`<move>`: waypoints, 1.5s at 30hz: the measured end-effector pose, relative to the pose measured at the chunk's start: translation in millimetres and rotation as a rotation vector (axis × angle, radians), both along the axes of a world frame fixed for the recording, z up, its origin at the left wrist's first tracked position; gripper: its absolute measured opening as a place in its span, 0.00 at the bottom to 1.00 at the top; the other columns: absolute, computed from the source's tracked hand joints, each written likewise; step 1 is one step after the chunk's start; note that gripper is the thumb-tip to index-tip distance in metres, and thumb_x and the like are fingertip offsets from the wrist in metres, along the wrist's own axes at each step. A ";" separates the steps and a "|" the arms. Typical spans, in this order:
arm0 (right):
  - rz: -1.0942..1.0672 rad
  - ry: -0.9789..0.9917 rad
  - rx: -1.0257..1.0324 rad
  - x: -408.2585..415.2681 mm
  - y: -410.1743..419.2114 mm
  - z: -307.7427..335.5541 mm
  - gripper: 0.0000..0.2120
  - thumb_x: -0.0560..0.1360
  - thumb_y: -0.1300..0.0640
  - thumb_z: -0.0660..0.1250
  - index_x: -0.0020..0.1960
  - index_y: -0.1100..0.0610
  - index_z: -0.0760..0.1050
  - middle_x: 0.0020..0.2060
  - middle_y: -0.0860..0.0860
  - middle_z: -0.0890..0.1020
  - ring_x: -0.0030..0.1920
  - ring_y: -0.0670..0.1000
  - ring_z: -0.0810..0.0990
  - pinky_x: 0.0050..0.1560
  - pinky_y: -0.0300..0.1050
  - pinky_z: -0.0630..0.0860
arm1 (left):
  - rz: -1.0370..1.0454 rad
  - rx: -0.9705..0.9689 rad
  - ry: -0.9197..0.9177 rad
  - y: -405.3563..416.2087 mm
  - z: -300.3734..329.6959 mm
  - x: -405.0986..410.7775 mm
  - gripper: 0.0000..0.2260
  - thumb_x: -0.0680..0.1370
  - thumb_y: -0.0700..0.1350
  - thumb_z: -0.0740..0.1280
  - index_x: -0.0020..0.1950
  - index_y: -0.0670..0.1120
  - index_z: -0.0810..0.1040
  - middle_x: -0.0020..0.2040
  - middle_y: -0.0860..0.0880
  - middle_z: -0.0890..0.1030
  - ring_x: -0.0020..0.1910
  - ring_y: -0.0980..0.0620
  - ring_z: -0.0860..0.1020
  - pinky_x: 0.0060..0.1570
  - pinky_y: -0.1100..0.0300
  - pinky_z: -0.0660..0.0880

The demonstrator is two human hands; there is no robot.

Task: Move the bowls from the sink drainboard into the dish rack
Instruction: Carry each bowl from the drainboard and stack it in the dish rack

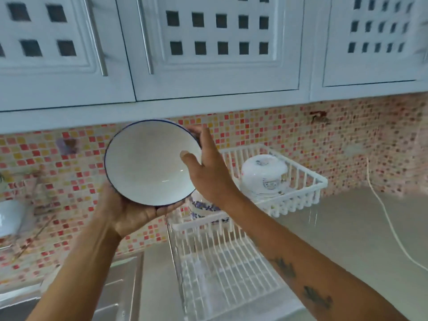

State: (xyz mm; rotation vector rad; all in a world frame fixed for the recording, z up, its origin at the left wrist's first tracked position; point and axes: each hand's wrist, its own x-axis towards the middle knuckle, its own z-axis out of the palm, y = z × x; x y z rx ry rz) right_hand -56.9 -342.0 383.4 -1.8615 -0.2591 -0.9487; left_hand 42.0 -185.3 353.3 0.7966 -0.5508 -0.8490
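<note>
Two hands hold one round white bowl [150,162] with a thin dark-blue rim, its glossy empty inside tilted toward the camera, raised above the near left corner of the dish rack [231,265]. The left hand [129,214] cups it from beneath; the right hand [208,172] grips its right edge, thumb inside. In the white wire rack's far end sit two more bowls: one upturned white printed bowl [264,179] and a blue-patterned bowl [203,208]. The grey tabletop [347,239] carries the rack.

Grey counter [347,239] bears white dish rack [231,262], cord [389,228].
</note>
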 end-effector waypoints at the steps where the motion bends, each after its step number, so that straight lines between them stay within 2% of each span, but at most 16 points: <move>1: 0.020 0.077 0.033 -6.6 -16.7 2.8 0.16 0.77 0.54 0.59 0.64 0.54 0.67 0.58 0.51 0.76 0.58 0.52 0.76 0.59 0.50 0.73 | 0.113 0.052 -0.047 -14.3 8.3 -11.3 0.28 0.75 0.68 0.55 0.60 0.51 0.82 0.66 0.41 0.78 0.62 0.34 0.78 0.59 0.32 0.72; 4: 0.030 0.247 0.107 -26.5 -55.1 13.4 0.26 0.77 0.37 0.54 0.69 0.48 0.67 0.63 0.46 0.75 0.65 0.48 0.73 0.62 0.48 0.68 | 0.406 0.146 -0.200 -48.6 19.8 -37.2 0.28 0.76 0.69 0.52 0.50 0.53 0.85 0.58 0.42 0.82 0.54 0.38 0.79 0.59 0.38 0.73; 6: 0.023 0.367 0.119 -30.7 -76.8 15.5 0.29 0.79 0.35 0.45 0.76 0.46 0.59 0.70 0.45 0.68 0.71 0.48 0.66 0.65 0.48 0.63 | 0.507 0.236 -0.374 -66.7 21.1 -43.5 0.23 0.74 0.69 0.57 0.55 0.55 0.80 0.60 0.44 0.80 0.54 0.43 0.79 0.60 0.42 0.74; 8: 0.050 0.535 0.180 -26.6 -94.7 12.9 0.35 0.75 0.29 0.42 0.77 0.43 0.55 0.76 0.47 0.62 0.75 0.53 0.61 0.70 0.58 0.61 | 0.663 0.320 -0.624 -81.3 21.1 -48.8 0.28 0.67 0.67 0.67 0.62 0.53 0.76 0.61 0.48 0.80 0.52 0.54 0.81 0.52 0.57 0.79; 10: 0.124 0.654 0.291 -18.2 -106.2 8.2 0.44 0.67 0.21 0.44 0.77 0.41 0.57 0.77 0.50 0.62 0.76 0.57 0.61 0.70 0.68 0.58 | 0.841 0.418 -0.875 -93.3 15.8 -47.3 0.31 0.69 0.62 0.72 0.68 0.52 0.70 0.59 0.53 0.77 0.48 0.66 0.77 0.46 0.70 0.75; 13: 0.138 0.686 0.406 -6.0 -112.8 2.3 0.43 0.67 0.22 0.47 0.71 0.47 0.67 0.63 0.53 0.77 0.64 0.58 0.74 0.60 0.59 0.69 | 0.932 0.556 -1.121 -103.3 2.8 -40.8 0.36 0.63 0.67 0.73 0.67 0.58 0.66 0.61 0.50 0.74 0.56 0.51 0.77 0.56 0.55 0.77; 14: 0.109 0.680 0.406 -3.6 -112.9 0.4 0.44 0.65 0.21 0.52 0.68 0.49 0.70 0.60 0.53 0.79 0.61 0.57 0.76 0.61 0.57 0.70 | 0.924 0.571 -1.146 -106.4 -0.2 -38.3 0.37 0.62 0.67 0.73 0.66 0.60 0.65 0.61 0.49 0.72 0.58 0.48 0.75 0.58 0.54 0.76; 16: 0.062 0.677 0.404 4.9 -116.2 -6.3 0.49 0.55 0.21 0.63 0.65 0.52 0.75 0.57 0.54 0.83 0.58 0.57 0.81 0.64 0.58 0.74 | 0.896 0.606 -1.168 -111.8 -4.9 -33.2 0.39 0.63 0.62 0.77 0.70 0.59 0.64 0.61 0.52 0.67 0.59 0.50 0.71 0.58 0.58 0.71; 19: 0.016 0.653 0.407 21.4 -120.8 -17.2 0.37 0.57 0.32 0.71 0.58 0.55 0.80 0.49 0.56 0.86 0.49 0.58 0.85 0.56 0.59 0.80 | 0.900 0.661 -1.167 -119.0 -10.3 -29.7 0.43 0.64 0.59 0.78 0.74 0.55 0.61 0.62 0.51 0.65 0.59 0.53 0.69 0.57 0.62 0.67; 21: -0.018 0.655 0.413 28.5 -122.0 -23.6 0.30 0.61 0.38 0.70 0.56 0.56 0.81 0.48 0.56 0.86 0.48 0.58 0.85 0.55 0.60 0.81 | 0.897 0.715 -1.161 -121.1 -14.2 -24.6 0.45 0.63 0.59 0.78 0.75 0.52 0.60 0.66 0.48 0.66 0.62 0.50 0.70 0.58 0.62 0.67; 24: -0.022 0.676 0.419 36.2 -122.8 -32.6 0.28 0.62 0.40 0.70 0.55 0.56 0.80 0.48 0.57 0.86 0.48 0.59 0.85 0.54 0.61 0.81 | 0.866 0.826 -1.134 -120.8 -17.0 -18.9 0.49 0.62 0.61 0.78 0.77 0.49 0.60 0.69 0.46 0.66 0.66 0.47 0.70 0.63 0.58 0.69; 28: -0.020 0.686 0.405 42.1 -124.6 -39.5 0.19 0.70 0.46 0.69 0.55 0.57 0.79 0.47 0.56 0.85 0.47 0.58 0.85 0.53 0.58 0.82 | 0.819 0.911 -1.115 -120.7 -20.5 -13.2 0.49 0.61 0.62 0.79 0.75 0.49 0.61 0.65 0.48 0.68 0.62 0.48 0.72 0.62 0.51 0.75; 35: -0.014 0.770 0.363 49.2 -131.8 -47.1 0.25 0.71 0.49 0.69 0.64 0.60 0.73 0.51 0.58 0.83 0.47 0.57 0.83 0.52 0.55 0.82 | 0.728 0.993 -1.113 -123.7 -26.5 -7.0 0.48 0.59 0.62 0.80 0.72 0.47 0.64 0.64 0.48 0.70 0.61 0.48 0.72 0.58 0.56 0.74; 38: 0.006 0.813 0.352 50.5 -132.5 -49.7 0.21 0.74 0.52 0.68 0.63 0.60 0.73 0.47 0.57 0.82 0.44 0.56 0.82 0.52 0.54 0.81 | 0.691 1.016 -1.103 -123.3 -28.1 -6.0 0.50 0.57 0.60 0.81 0.72 0.46 0.63 0.66 0.48 0.69 0.60 0.49 0.73 0.58 0.54 0.77; 42: -0.005 0.847 0.343 54.6 -132.2 -51.4 0.22 0.75 0.50 0.66 0.65 0.60 0.72 0.53 0.60 0.82 0.49 0.59 0.82 0.53 0.54 0.80 | 0.660 1.019 -1.057 -123.4 -27.7 -5.8 0.50 0.58 0.59 0.81 0.73 0.47 0.62 0.66 0.48 0.68 0.62 0.49 0.73 0.61 0.51 0.76; 45: -0.029 0.847 0.307 56.9 -131.0 -52.4 0.24 0.75 0.48 0.64 0.67 0.58 0.70 0.55 0.60 0.82 0.49 0.60 0.82 0.48 0.51 0.79 | 0.629 1.023 -1.037 -124.3 -30.1 -6.0 0.49 0.59 0.59 0.81 0.73 0.48 0.60 0.66 0.48 0.66 0.64 0.48 0.70 0.64 0.49 0.74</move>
